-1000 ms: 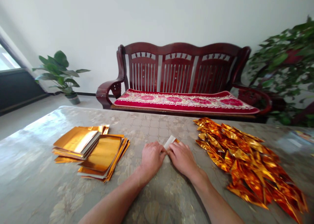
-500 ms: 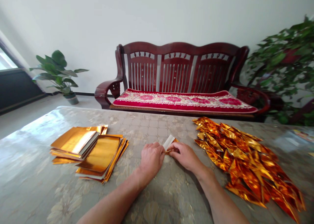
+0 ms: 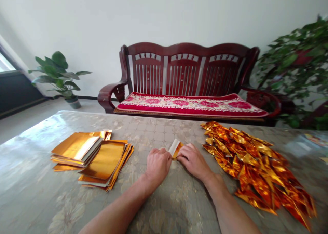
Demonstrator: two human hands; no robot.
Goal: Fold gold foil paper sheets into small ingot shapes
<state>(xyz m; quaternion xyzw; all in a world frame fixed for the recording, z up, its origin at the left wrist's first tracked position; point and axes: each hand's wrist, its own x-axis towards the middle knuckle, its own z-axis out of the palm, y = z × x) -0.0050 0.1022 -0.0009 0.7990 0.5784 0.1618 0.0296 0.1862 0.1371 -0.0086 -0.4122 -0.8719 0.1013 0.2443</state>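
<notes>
Between my hands, on the table, is a small piece of gold foil paper (image 3: 175, 148) with a pale strip showing along its left side. My left hand (image 3: 159, 164) is closed on the paper's left lower edge, fingers curled. Opposite it, my right hand (image 3: 192, 159) pinches the right lower edge. The hands partly cover the sheet, so its full shape is hidden. To the left lie two stacks of flat gold foil paper (image 3: 107, 158). A heap of folded, shiny gold-orange foil pieces (image 3: 246, 162) spreads on the right.
A patterned grey cloth covers the table (image 3: 143, 210). Beyond its far edge stands a dark red wooden bench (image 3: 183, 73) with a floral red seat cover (image 3: 189, 104). Potted plants (image 3: 60, 75) flank the bench. A clear plastic bag (image 3: 304, 145) lies at the table's right.
More of the gold face of the paper now shows between my hands. My right fingers have moved slightly along its lower edge. The stacks and heap stay as they were.
</notes>
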